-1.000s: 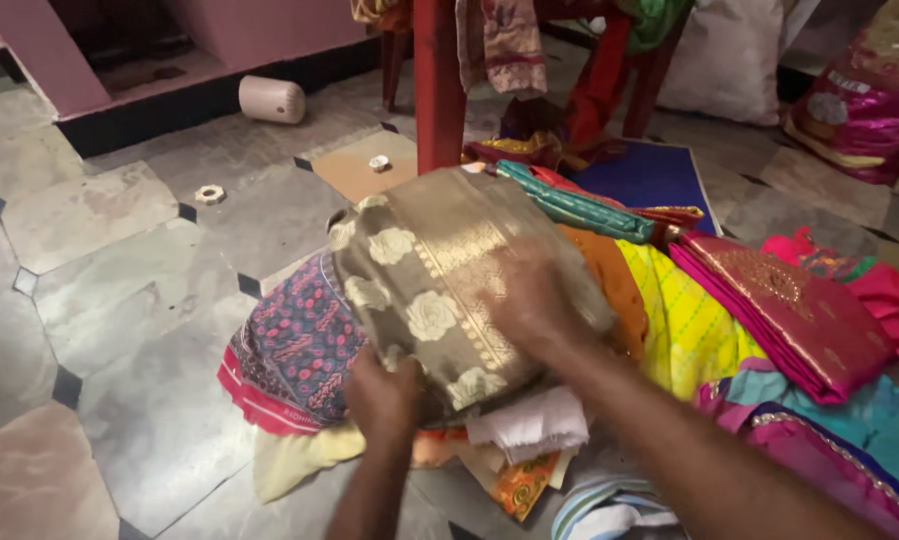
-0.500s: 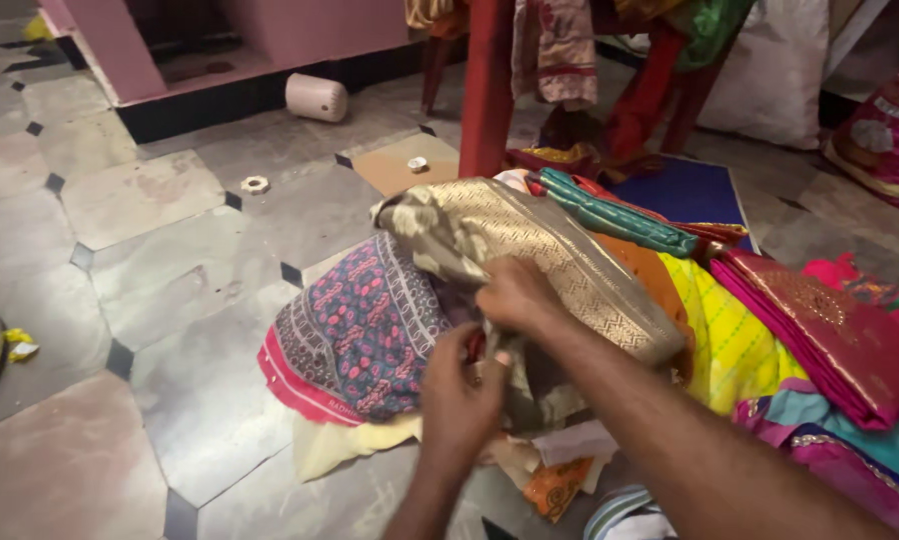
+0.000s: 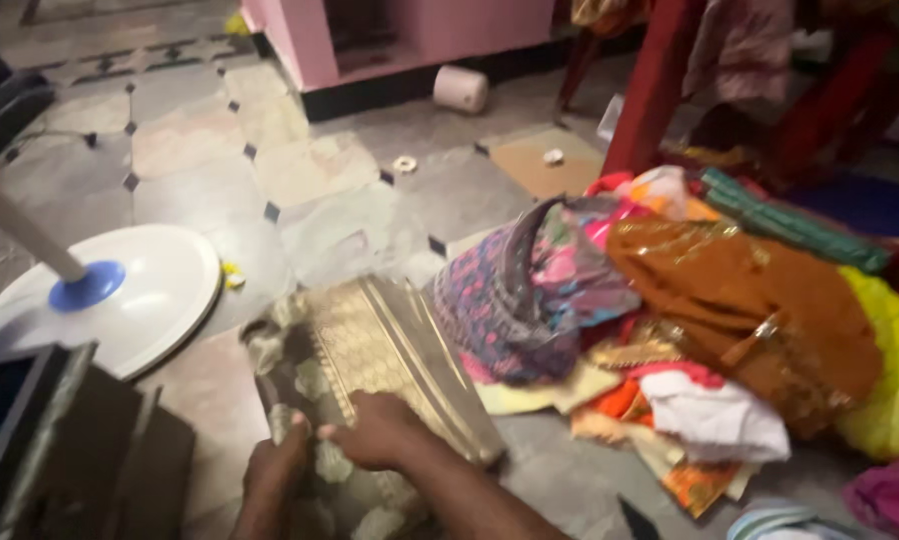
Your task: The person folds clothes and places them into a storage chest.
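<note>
A folded olive and gold sari with pale flower patterns lies flat on the tiled floor, at the lower middle of the view. Both hands rest on its near end. The right hand lies on top, fingers curled and pressing down on the cloth. The left hand sits just beside it at the sari's left edge, fingers closed around a fold. To the right, touching the sari's far corner, is a heap of clothes: a blue and pink printed cloth, a brown cloth on top, a white cloth lower down, and a yellow cloth at the right edge. Left of the sari stands a white round fan base with a blue collar. A dark box fills the lower left corner. Farther back are a red leg, a white roll, and a pink wall.
</note>
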